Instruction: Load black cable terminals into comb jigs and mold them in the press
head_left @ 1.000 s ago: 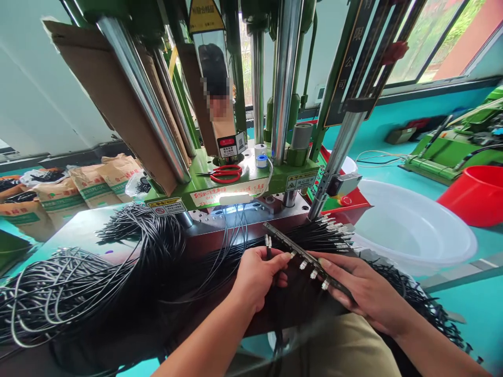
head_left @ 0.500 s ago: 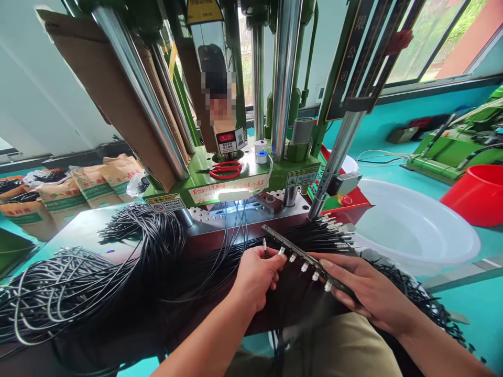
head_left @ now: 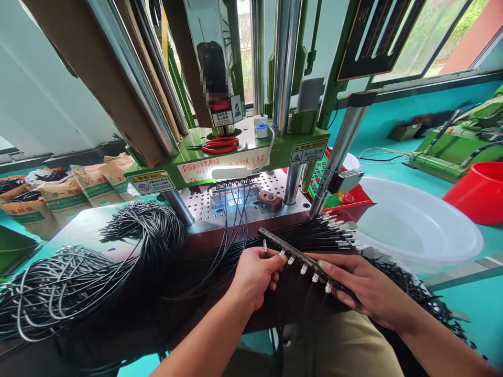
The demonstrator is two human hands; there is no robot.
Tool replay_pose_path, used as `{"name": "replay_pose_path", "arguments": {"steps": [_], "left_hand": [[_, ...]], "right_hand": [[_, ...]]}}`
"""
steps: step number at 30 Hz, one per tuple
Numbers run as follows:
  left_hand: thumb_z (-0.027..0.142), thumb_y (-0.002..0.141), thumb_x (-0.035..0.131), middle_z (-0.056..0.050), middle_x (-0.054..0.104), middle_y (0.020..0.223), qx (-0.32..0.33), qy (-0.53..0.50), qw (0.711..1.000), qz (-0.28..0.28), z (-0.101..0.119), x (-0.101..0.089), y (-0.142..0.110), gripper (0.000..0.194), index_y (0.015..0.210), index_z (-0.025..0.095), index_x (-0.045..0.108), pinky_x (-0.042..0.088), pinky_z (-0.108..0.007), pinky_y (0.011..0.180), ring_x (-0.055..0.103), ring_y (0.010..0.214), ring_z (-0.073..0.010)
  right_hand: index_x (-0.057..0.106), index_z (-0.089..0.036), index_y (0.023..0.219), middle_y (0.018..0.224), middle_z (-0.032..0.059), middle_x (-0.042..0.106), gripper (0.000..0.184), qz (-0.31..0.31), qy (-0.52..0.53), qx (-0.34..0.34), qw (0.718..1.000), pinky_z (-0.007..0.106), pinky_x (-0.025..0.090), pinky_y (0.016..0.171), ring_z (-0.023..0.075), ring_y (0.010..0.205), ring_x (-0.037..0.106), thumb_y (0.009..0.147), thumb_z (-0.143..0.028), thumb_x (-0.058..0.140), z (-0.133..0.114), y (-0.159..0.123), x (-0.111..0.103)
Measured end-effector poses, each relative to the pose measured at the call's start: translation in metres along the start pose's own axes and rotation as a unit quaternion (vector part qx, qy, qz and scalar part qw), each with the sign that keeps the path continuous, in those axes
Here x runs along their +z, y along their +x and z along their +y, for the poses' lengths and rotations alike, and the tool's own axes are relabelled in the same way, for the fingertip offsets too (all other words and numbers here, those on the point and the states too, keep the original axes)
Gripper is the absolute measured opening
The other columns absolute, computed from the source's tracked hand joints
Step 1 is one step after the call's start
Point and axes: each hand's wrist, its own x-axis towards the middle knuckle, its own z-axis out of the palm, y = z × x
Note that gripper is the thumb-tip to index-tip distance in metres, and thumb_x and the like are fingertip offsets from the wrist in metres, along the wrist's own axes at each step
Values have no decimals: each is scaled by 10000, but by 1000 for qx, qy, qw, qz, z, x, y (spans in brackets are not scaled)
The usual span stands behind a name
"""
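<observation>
My right hand [head_left: 367, 288] grips the near end of a narrow dark metal bar [head_left: 286, 248], which slants up and to the left. Several silver cable connectors [head_left: 303, 269] sit along the bar's lower edge, their black cables hanging down. With thumb and forefinger, my left hand [head_left: 253, 275] pinches a cable whose connector [head_left: 282, 253] is at the bar's edge. Another connector tip [head_left: 264, 244] sticks up above my left fingers. Behind the bar lies a bundle of black cables [head_left: 334, 230] with silver ends.
A green press [head_left: 275, 152] stands ahead, red-handled pliers [head_left: 220, 145] on its plate. Cables hang from under it, above the perforated metal bed [head_left: 196, 201]. Coiled black cables [head_left: 58, 293] cover the left side. At right are a white tub [head_left: 424, 220] and a red bucket [head_left: 475, 191].
The press's green plate has risen, showing more of the bed and the row of cables under it. My hands stay nearly in place; the connector by my left fingers sits closer against the bar.
</observation>
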Motion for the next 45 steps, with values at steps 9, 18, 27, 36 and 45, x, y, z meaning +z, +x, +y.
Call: {"name": "replay_pose_path", "arguments": {"steps": [9,18,27,36,45], "left_hand": [[240,662,710,4,521,577,9,-34,999,-15,1,-1,-1,202,730,91,591,340,-176,378,438,436,-57],[390,785,611,9,508,634,38,-67,997,-2,4,-7,-11,283,870,122,594,406,-185,468,482,506,-69],[386,804,498,31,406,524,40,166,984,-46,2,0,0,319,570,172,460,282,-174,334,359,399,-66],[394,804,490,34,389,502,36,167,983,-61,2,-3,0,345,541,179,431,281,-185,331,341,384,-68],[423,790,506,44,387,464,31,173,982,-72,3,-4,0,376,521,177,411,282,-180,324,337,360,-65]], "right_hand": [[580,-192,1251,632,-26,448,486,7,30,-3,1000,156,147,363,23,426,319,842,-456,594,5,1,0],[556,-208,1276,482,-77,325,600,69,66,47,994,107,142,275,43,362,270,762,-500,657,1,-10,-14],[580,-202,1254,581,-44,424,526,26,65,30,997,119,153,312,14,388,317,797,-452,650,4,-8,-16],[578,-176,1254,556,-56,385,530,18,30,31,999,122,147,316,16,385,309,812,-465,627,-1,-9,-15],[552,-176,1281,530,-68,346,555,5,-3,34,999,140,170,313,30,383,291,827,-492,594,1,-8,-16]]}}
